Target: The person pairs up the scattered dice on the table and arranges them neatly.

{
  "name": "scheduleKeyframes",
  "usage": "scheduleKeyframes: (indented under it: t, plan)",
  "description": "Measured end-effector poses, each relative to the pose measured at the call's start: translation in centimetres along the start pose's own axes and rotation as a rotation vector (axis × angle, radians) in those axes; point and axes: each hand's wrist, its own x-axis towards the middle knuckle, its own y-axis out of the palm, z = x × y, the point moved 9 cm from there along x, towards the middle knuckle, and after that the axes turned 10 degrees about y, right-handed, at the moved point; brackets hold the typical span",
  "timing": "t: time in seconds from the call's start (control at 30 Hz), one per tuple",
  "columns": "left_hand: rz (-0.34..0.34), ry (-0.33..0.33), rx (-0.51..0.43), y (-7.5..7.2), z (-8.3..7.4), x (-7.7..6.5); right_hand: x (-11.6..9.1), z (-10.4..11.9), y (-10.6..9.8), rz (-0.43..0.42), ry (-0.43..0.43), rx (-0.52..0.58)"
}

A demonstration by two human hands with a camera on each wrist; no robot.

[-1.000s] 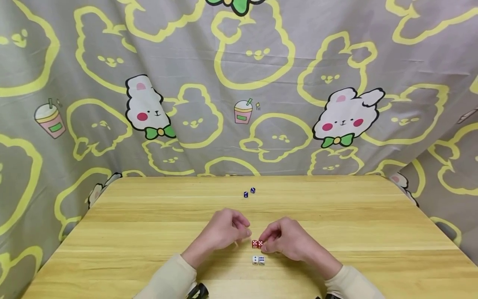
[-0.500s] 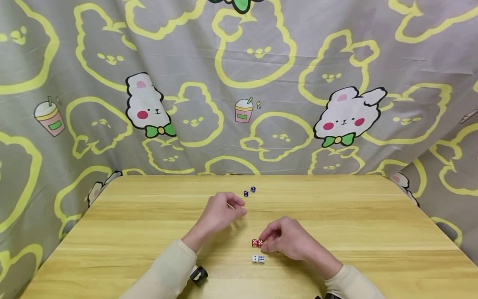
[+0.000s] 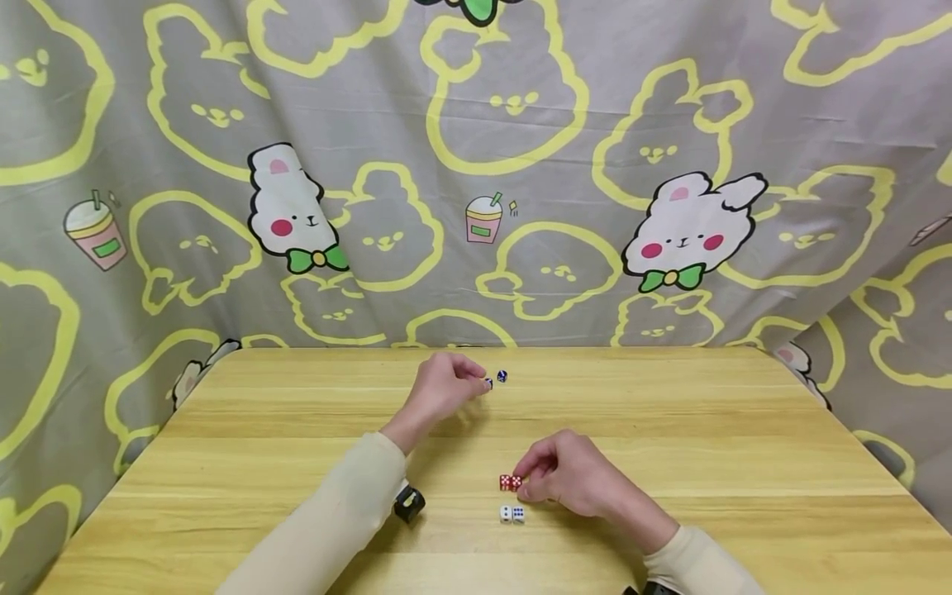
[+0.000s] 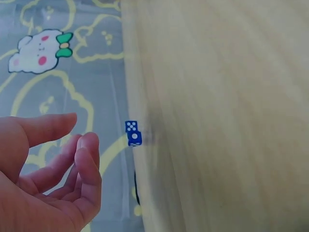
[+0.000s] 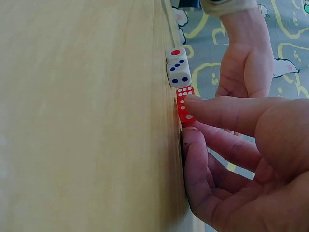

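Note:
At the far part of the table, my left hand (image 3: 446, 386) hovers beside two blue dice (image 3: 502, 376). The left wrist view shows its thumb and fingers apart, with nothing between them and the blue dice (image 4: 134, 136) beyond the fingertips. My right hand (image 3: 571, 475) pinches the right one of two red dice (image 3: 505, 481), which sit side by side. In the right wrist view the thumb covers part of the red dice (image 5: 186, 111). Just nearer to me stands a pair of white dice (image 3: 511, 515) with dots on top.
The wooden table (image 3: 692, 430) carries the dice. A grey curtain (image 3: 550, 190) with yellow outlines and white rabbits hangs behind its far edge. A black strap device (image 3: 409, 502) is on the left wrist.
My left hand has moved away from the red dice, forward to beside the blue dice. The right hand has stayed at the red dice.

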Motion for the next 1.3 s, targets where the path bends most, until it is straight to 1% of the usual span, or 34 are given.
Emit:
scheduleKeyframes:
  t: [0.23,0.43,0.53,0.73,1.03,1.3]
  plan:
    - [-0.006,-0.082,-0.034,0.2,0.9,1.1,0.0,-0.1,0.0,0.002,0.006,-0.001]
    - [0.007,-0.127,-0.091,0.7,1.6,1.8,0.1,-0.3,0.0,0.000,0.014,0.006]
    - [0.013,-0.145,-0.096,0.9,1.9,2.0,0.1,-0.3,-0.1,-0.002,0.019,0.004]
    - [0.017,-0.156,-0.085,1.2,2.5,2.3,0.1,-0.3,-0.1,-0.003,0.017,-0.007]
    - [0.034,-0.154,-0.047,2.0,3.2,3.3,0.2,-0.3,0.0,0.001,0.017,-0.009]
    - [0.035,-0.164,-0.034,2.1,3.6,3.6,0.2,-0.4,0.0,0.007,0.023,0.000]
